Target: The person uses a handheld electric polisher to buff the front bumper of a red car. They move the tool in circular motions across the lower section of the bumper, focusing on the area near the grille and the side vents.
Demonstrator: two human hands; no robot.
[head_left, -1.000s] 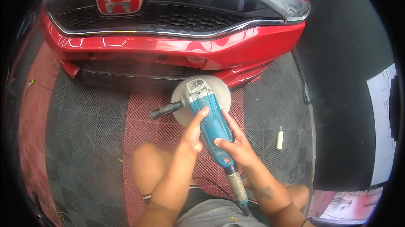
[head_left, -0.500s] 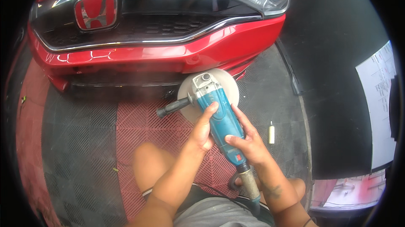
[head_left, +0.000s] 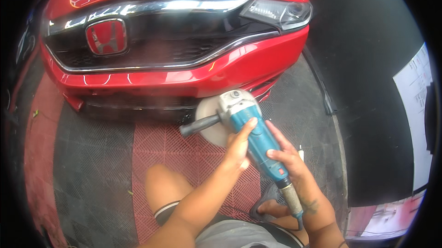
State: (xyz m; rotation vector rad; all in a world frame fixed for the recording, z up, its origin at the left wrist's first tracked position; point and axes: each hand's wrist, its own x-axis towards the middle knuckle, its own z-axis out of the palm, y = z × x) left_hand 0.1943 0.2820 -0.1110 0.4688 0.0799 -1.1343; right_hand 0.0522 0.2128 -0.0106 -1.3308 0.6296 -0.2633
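Observation:
Both my hands are wrapped round the blue body of a polisher (head_left: 258, 130). My left hand (head_left: 237, 150) grips its left side, thumb on top near the grey metal head. Further back, my right hand (head_left: 291, 158) closes round the rear from the right. A pale round pad (head_left: 206, 115) shows under the head, at the lower edge of a red car's front bumper (head_left: 184, 81); I cannot tell whether they touch. The black side handle (head_left: 198, 125) points left, with no hand on it. From the rear end, a cable (head_left: 300, 222) hangs by my right forearm.
The car's grille (head_left: 161, 54) and headlight (head_left: 285, 14) lie above the bumper. A small pale bottle (head_left: 301, 153) is partly hidden behind my right hand. Red and grey grid tiles (head_left: 161, 149) cover the floor. At right are a dark panel (head_left: 377, 110) and white paper sheets (head_left: 416, 96).
The polisher and both hands have shifted right and slightly down in the picture. The car sits lower in view, showing more of its bonnet. My grip stays the same.

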